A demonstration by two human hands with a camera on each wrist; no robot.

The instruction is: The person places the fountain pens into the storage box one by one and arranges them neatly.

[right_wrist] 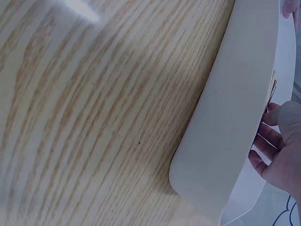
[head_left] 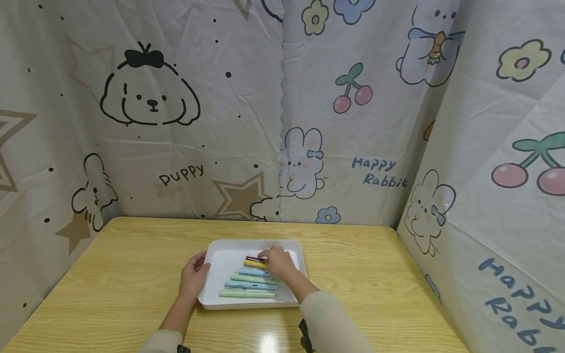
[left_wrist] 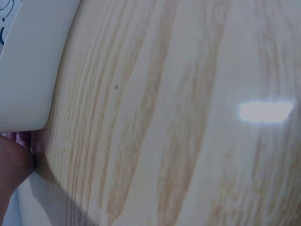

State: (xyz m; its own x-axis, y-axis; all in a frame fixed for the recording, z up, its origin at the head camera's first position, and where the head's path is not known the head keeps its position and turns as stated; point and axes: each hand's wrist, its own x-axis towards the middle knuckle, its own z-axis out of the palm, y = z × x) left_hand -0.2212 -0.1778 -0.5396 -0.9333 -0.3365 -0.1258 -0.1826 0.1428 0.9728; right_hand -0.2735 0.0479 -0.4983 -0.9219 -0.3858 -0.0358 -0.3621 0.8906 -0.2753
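A white tray [head_left: 212, 284] lies on the wooden table with several pens in a stack of rows. Nearest its front is a light green pen [head_left: 247, 293], then a light blue pen [head_left: 251, 285]; more green and blue ones follow behind. Farther back are a yellow pen [head_left: 254, 264] and a dark red pen [head_left: 253, 258]. My left hand [head_left: 194, 277] grips the tray's left side, thumb at the rim. Over the tray's back right, my right hand [head_left: 279, 262] pinches the right end of the dark red pen; its fingertips [right_wrist: 273, 113] are partly hidden by the tray wall.
The yellow wooden table [head_left: 362, 284] stretches around the tray on every side. A patterned cloth [head_left: 238, 98] hangs behind the table and along both sides. The tray's raised wall [right_wrist: 230, 103] stands between its inside and the tabletop.
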